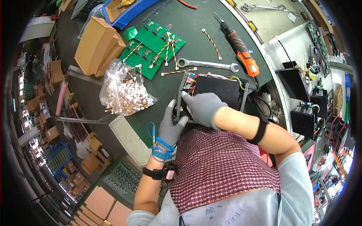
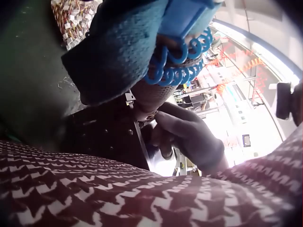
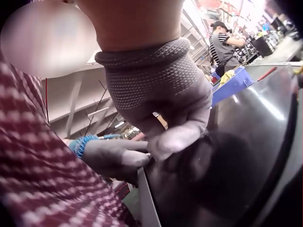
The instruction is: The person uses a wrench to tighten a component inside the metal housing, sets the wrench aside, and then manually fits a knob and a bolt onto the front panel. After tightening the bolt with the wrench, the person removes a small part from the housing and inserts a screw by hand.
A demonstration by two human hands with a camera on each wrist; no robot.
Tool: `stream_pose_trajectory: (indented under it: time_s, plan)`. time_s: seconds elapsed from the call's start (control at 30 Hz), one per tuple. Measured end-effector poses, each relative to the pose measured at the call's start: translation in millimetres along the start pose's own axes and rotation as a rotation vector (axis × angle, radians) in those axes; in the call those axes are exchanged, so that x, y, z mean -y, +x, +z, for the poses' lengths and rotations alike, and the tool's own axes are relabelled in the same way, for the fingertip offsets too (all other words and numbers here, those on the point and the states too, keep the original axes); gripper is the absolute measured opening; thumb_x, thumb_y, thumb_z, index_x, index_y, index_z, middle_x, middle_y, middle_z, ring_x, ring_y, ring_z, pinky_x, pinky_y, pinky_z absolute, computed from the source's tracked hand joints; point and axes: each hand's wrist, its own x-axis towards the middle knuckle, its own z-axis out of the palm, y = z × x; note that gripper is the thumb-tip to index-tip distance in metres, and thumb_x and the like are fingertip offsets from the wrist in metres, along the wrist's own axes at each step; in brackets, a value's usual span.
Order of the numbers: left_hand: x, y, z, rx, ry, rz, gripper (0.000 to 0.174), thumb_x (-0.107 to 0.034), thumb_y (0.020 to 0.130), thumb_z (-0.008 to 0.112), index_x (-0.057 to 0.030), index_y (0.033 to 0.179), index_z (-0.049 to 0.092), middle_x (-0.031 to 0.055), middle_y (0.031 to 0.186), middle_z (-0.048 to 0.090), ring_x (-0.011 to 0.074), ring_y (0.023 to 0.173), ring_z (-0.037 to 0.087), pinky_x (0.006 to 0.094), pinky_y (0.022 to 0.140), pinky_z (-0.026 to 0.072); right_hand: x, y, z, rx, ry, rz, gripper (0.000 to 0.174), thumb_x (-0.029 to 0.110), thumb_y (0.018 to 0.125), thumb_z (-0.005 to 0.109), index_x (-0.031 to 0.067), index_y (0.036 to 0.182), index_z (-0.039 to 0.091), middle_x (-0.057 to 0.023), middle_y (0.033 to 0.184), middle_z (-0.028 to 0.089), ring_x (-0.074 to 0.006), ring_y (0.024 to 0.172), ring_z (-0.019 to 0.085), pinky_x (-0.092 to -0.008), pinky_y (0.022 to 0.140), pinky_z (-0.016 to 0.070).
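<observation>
- We see the gloved left hand (image 1: 170, 127) with fingers curled round the near end of a black unit (image 1: 221, 91).
- The right hand (image 1: 203, 107) clamps the same end, thumb meeting the left fingers.
- The black unit lies under both hands, reaching beyond the right one.
- A bag of wired connectors (image 1: 124, 96) sits left of the left hand; a wrench (image 1: 206, 64) lies beyond both.
</observation>
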Motion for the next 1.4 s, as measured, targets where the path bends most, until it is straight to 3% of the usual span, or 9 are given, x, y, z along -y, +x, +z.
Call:
stream_pose_trajectory:
  time_s: [0.33,0.5,0.73,0.83,0.9,0.97,1.13,1.27,1.4]
  plan:
    - [35.4,8.3,9.1,-0.094,0.020,0.171,0.073,-0.013,0.082,0.072,-0.0080,0.144,0.034,0.0127,0.114,0.060,0.0179,0.092,0.060,0.0318,0.083,0.0500,8.6,8.5,-5.5,0.088,-0.430,-0.144,0.024,0.022,0.082,0.064,0.0060,0.099,0.069,-0.0120,0.090,0.070,-0.0283,0.085,0.071,-0.0367,0.069,0.0556]
    - [24.9,10.6,-0.8,-0.040,0.012,0.093,0.066,-0.015,0.082,0.070,-0.0041,0.139,0.038,0.0117,0.114,0.060,0.0177,0.099,0.060,0.0327,0.087,0.0490,-2.2,-2.7,23.6,-0.066,-0.191,-0.199,0.021,0.021,0.092,0.051,0.0102,0.107,0.058,-0.0094,0.079,0.067,-0.0302,0.074,0.069,-0.0434,0.061,0.0528]
    - [-30.1,50.9,6.5,-0.006,-0.227,0.026,0.081,-0.042,0.088,0.065,0.0044,0.144,0.029,0.0164,0.140,0.043,0.0255,0.132,0.039,0.0336,0.110,0.0291,-71.5,-74.0,15.3,-0.474,0.282,-0.415,0.032,0.012,0.081,0.064,0.0108,0.113,0.063,-0.0058,0.068,0.058,-0.0265,0.059,0.060,-0.0377,0.053,0.0471]
    - [-76.4,70.3,3.1,0.056,0.374,-0.365,0.044,-0.022,0.090,0.061,0.0005,0.128,0.052,0.0150,0.104,0.067,0.0204,0.094,0.064,0.0324,0.083,0.0490,-116.5,-110.5,15.9,-0.770,0.437,-0.201,0.036,0.001,0.075,0.066,0.0067,0.111,0.065,-0.0060,0.062,0.054,-0.0267,0.053,0.054,-0.0368,0.050,0.0435]
    - [-41.6,67.7,14.0,-0.138,0.298,0.017,0.036,-0.021,0.089,0.060,0.0005,0.117,0.055,0.0202,0.077,0.065,0.0333,0.071,0.065,0.0412,0.062,0.0482,-146.2,-116.8,20.6,-0.992,0.572,0.097,0.030,-0.003,0.080,0.060,0.0020,0.108,0.064,-0.0099,0.068,0.061,-0.0253,0.059,0.061,-0.0345,0.057,0.0482]
    - [-50.5,67.1,10.5,-0.069,0.299,-0.118,0.034,-0.025,0.092,0.059,0.0017,0.112,0.055,0.0194,0.073,0.064,0.0355,0.064,0.063,0.0417,0.058,0.0460,-185.4,-105.4,4.1,-1.115,0.400,0.289,0.026,-0.003,0.083,0.060,0.0012,0.108,0.063,-0.0152,0.088,0.065,-0.0273,0.077,0.064,-0.0348,0.069,0.0502]
    - [-57.7,60.8,4.9,-0.003,0.372,-0.085,0.035,-0.022,0.095,0.056,0.0054,0.117,0.055,0.0190,0.089,0.067,0.0266,0.082,0.067,0.0376,0.070,0.0496,-250.4,-40.6,-30.3,-0.998,0.135,0.197,0.035,0.003,0.085,0.056,0.0116,0.118,0.062,-0.0147,0.119,0.060,-0.0348,0.105,0.059,-0.0407,0.089,0.0490]
    - [-49.3,47.1,-23.5,-0.087,0.142,0.039,0.036,-0.009,0.095,0.053,0.0068,0.127,0.052,0.0179,0.123,0.060,0.0224,0.112,0.059,0.0309,0.099,0.0423,-263.2,-9.5,-48.9,-0.771,0.041,0.121,0.033,0.007,0.078,0.064,0.0135,0.110,0.065,-0.0100,0.107,0.064,-0.0321,0.096,0.061,-0.0396,0.082,0.0501]
    - [-47.2,35.4,-44.2,-0.243,0.260,0.040,0.016,-0.003,0.087,0.061,-0.0016,0.102,0.067,0.0094,0.102,0.067,0.0177,0.096,0.062,0.0298,0.085,0.0480,-265.4,-3.4,-38.4,-0.804,-0.008,0.126,0.029,0.005,0.080,0.060,0.0106,0.109,0.064,-0.0113,0.100,0.062,-0.0333,0.093,0.060,-0.0407,0.080,0.0492]
